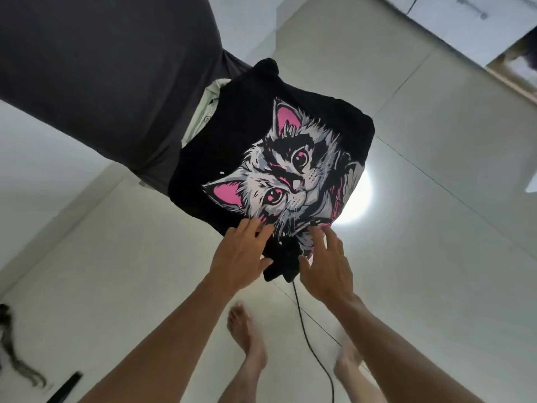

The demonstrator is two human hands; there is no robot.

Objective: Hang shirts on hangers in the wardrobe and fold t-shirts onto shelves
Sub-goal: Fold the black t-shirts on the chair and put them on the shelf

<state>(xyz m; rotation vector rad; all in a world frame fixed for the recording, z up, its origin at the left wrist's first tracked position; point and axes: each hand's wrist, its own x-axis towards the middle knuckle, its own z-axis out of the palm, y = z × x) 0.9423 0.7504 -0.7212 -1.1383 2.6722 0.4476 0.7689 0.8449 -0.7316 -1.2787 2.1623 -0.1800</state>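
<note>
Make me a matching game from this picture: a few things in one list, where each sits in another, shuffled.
Things:
1. black cat-print t-shirt
2. dark grey cloth
3. black cable
4. bare feet

Places:
A. running down the floor between the forearms
B. upper left, beside the shirt
C. centre, at both hands' fingertips
D. bottom, on the pale tiles

Pairs: 1-C, 2-B, 3-A, 4-D

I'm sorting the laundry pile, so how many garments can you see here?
3: the black cat-print t-shirt under both hands, a pale green garment beneath it, a dark grey garment upper left. More may be hidden.
</note>
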